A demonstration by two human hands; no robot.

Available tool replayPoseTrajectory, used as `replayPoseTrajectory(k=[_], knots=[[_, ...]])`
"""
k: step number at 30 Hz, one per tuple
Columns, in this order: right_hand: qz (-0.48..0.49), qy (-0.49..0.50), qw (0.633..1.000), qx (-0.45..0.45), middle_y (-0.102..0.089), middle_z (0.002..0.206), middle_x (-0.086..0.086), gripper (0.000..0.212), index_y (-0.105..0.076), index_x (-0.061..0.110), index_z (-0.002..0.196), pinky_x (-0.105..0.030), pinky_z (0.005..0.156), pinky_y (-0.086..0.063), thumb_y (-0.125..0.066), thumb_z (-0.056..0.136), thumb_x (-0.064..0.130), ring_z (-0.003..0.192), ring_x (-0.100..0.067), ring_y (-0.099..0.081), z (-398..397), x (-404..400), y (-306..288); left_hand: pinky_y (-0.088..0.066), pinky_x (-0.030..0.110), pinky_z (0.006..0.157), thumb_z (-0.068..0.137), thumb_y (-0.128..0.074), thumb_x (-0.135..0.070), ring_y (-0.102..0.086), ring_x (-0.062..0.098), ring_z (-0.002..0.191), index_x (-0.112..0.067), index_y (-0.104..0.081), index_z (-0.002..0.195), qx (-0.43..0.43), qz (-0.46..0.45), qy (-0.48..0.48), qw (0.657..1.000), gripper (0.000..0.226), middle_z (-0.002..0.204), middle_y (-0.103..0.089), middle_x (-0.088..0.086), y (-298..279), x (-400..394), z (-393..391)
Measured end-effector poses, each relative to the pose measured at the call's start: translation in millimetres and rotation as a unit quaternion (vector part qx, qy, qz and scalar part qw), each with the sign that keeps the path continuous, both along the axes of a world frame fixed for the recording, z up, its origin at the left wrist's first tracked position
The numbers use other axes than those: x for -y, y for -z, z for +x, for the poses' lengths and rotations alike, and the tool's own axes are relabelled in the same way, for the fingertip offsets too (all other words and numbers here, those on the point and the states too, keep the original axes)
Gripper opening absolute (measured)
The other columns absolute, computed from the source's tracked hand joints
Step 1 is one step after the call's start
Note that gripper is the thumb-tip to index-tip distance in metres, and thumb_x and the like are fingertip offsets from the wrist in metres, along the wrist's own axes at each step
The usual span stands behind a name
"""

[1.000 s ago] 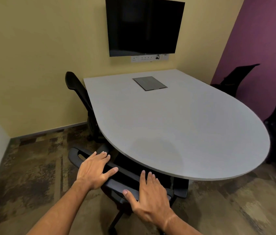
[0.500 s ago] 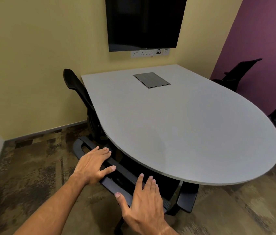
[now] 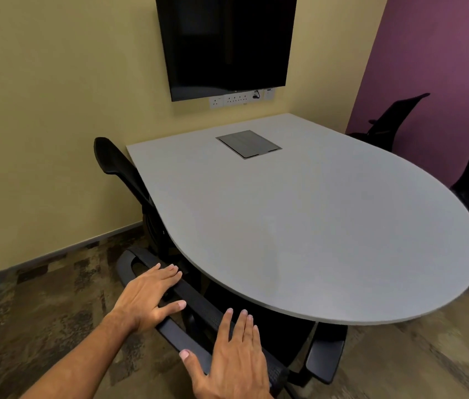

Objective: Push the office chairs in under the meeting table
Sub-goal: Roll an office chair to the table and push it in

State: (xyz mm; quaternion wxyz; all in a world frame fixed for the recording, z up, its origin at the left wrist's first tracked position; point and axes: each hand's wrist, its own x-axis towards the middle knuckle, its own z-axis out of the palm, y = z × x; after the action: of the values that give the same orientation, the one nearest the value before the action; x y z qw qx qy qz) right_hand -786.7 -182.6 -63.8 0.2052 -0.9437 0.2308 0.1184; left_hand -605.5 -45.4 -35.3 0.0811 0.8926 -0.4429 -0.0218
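Two flat, open hands, left hand (image 3: 149, 295) and right hand (image 3: 233, 355), press the near chair (image 3: 198, 315) backrest at the desk's (image 3: 314, 226) 7 o'clock edge; push evenly toward 1 o'clock, keeping the armrest (image 3: 325, 355) clear.

Near chair (image 3: 198, 315) backrest top rail under my left hand (image 3: 148, 295) and right hand (image 3: 233, 355), both flat on it. Rail sits just below edge of meeting table (image 3: 314, 226); narrow gap between them near my fingertips. Second chair (image 3: 124, 174) occupies left side, between table and yellow wall (image 3: 54, 110). Open carpet (image 3: 40, 318) left of me. Two more chairs (image 3: 394, 119) along purple wall (image 3: 443, 53) crowd right side.
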Motion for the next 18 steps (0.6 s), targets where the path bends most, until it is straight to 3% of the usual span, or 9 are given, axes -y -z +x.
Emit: replayPoseTrajectory(k=[4,8,18], knots=[[0.001,0.01,1.0,0.014,0.021,0.158,-0.018,0.125,0.027,0.012,0.143,-0.039,0.114,0.015,-0.002,0.058,0.099,0.147,-0.031,0.017,8,-4,-3,0.005,0.026,0.12,0.077,-0.006,-0.085,-0.013,0.01,0.149,-0.015,-0.028,0.151,0.019,0.039,0.042,0.998,0.105,0.159,-0.024,0.003,3,-3,21],[-0.003,0.033,0.999,0.031,0.013,0.16,-0.017,0.12,0.022,0.012,0.147,-0.037,0.117,0.01,-0.002,0.064,0.096,0.149,-0.027,0.012,20,-15,-10,0.005,0.033,0.122,0.075,0.003,-0.087,-0.007,0.012,0.15,-0.014,-0.019,0.154,0.033,0.08,0.089,0.992,0.11,0.162,-0.017,0.004,6,-4,49],[-0.078,0.066,0.993,0.052,-0.016,0.161,-0.016,0.114,-0.009,0.009,0.154,-0.036,0.121,-0.005,0.001,0.073,0.089,0.149,-0.025,-0.012,29,-33,-20,-0.008,0.039,0.123,0.075,0.002,-0.086,-0.019,0.018,0.148,-0.011,-0.03,0.151,0.032,0.074,0.122,0.989,0.112,0.158,-0.03,0.009,3,-9,66]])
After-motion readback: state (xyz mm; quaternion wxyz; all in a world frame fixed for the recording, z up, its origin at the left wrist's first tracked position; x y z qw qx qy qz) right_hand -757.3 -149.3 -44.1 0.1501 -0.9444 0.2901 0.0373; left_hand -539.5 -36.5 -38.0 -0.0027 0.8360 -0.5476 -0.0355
